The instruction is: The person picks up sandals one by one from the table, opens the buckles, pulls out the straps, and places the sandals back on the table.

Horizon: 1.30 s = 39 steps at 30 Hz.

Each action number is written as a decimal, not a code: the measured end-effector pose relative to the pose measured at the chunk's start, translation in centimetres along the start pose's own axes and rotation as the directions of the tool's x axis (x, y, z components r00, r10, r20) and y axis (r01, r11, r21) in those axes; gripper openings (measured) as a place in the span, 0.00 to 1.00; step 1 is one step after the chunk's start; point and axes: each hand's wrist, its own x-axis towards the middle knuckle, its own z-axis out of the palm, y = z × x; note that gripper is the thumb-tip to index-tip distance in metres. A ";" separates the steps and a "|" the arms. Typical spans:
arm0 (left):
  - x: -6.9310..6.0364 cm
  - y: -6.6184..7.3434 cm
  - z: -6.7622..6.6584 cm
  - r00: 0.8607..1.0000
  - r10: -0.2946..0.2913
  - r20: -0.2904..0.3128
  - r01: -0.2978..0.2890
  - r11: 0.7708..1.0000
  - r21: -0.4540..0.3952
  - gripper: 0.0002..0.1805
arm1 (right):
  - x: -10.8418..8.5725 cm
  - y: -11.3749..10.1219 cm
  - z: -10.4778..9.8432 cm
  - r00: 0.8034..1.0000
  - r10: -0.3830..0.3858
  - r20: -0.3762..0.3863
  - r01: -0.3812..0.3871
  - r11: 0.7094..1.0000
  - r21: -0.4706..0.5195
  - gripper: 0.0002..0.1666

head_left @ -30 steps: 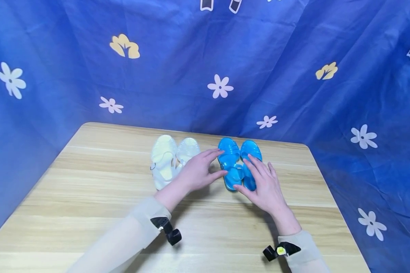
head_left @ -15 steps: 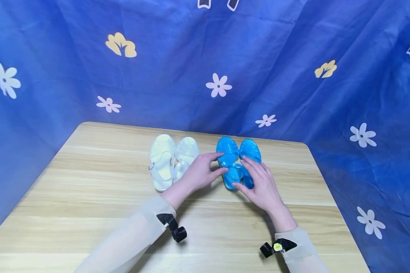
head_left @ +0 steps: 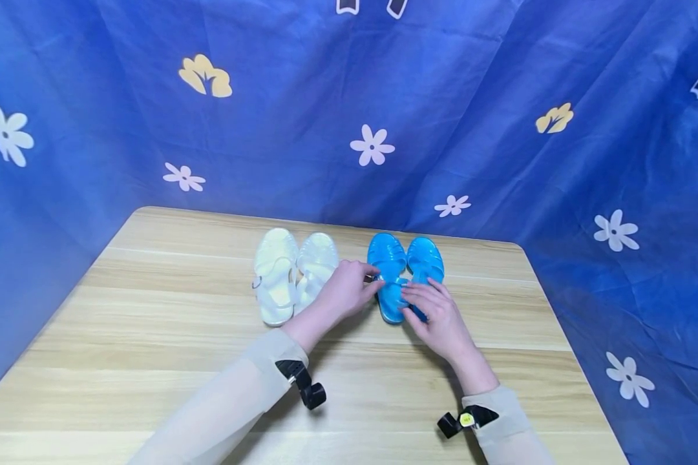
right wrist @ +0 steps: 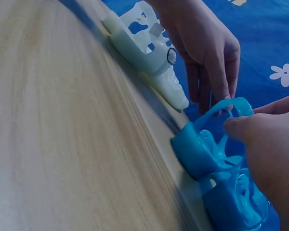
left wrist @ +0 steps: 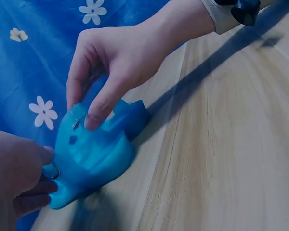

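A pair of blue jelly sandals lies near the table's back edge, toes away from me, soles on the wood. My left hand pinches the left blue sandal's ankle strap on its outer side, by the metal buckle. On the strap's inner side, my right hand pinches the band between thumb and fingers. The strap stands up as a loop between the two hands in the right wrist view. The right blue sandal sits beside it, partly hidden by my right hand.
A pair of white jelly sandals stands left of my left hand, the inner one partly covered by it. The wood-grain table ends at a blue flowered curtain behind. Black wrist cameras stick out from both sleeves.
Both hands have closed in on the left blue sandal. The left fingers have come together at the buckle side; the right hand has shifted left and taken hold of the strap.
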 end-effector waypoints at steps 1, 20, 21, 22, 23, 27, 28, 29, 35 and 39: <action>0.0 0.1 0.0 1.000 -0.008 0.004 0.008 1.000 -0.004 0.19 | 0.0 0.0 0.1 1.000 -0.008 -0.005 0.008 1.000 0.005 0.19; -2.6 1.5 0.7 0.997 -0.001 -0.076 0.004 1.000 0.028 0.09 | -0.7 -1.2 -0.2 0.999 -0.047 -0.004 0.047 0.994 0.095 0.15; -2.8 1.5 0.7 0.997 0.006 -0.082 -0.003 0.999 0.039 0.09 | -0.8 -1.4 -0.3 0.999 -0.052 0.004 0.052 0.994 0.098 0.14; -3.0 1.6 0.8 0.996 0.013 -0.088 -0.008 0.999 0.051 0.09 | -0.9 -1.6 -0.3 0.998 -0.059 0.012 0.058 0.994 0.098 0.14; -3.2 1.7 0.8 0.996 0.017 -0.089 -0.012 0.998 0.061 0.10 | -0.9 -1.8 -0.4 0.998 -0.069 0.016 0.067 0.993 0.099 0.14; -4.3 1.9 1.0 0.995 0.044 -0.085 -0.036 0.995 0.094 0.12 | -1.4 -2.7 -0.5 0.994 -0.105 0.019 0.103 0.990 0.098 0.15; -4.6 1.9 1.0 0.996 0.048 -0.079 -0.040 0.995 0.094 0.13 | -1.6 -2.9 -0.5 0.994 -0.111 0.020 0.108 0.989 0.097 0.15; -4.9 1.9 1.0 0.996 0.048 -0.075 -0.041 0.995 0.091 0.13 | -1.8 -3.1 -0.5 0.993 -0.116 0.020 0.113 0.989 0.097 0.15; -6.8 1.5 0.8 0.996 0.033 -0.083 -0.031 0.999 0.021 0.15 | -2.6 -4.5 -0.3 0.994 -0.108 0.033 0.102 0.986 0.134 0.15; -7.9 1.2 0.5 0.994 0.052 -0.099 -0.055 0.998 -0.023 0.15 | -2.9 -5.5 -0.3 0.993 -0.114 0.015 0.110 0.979 0.170 0.17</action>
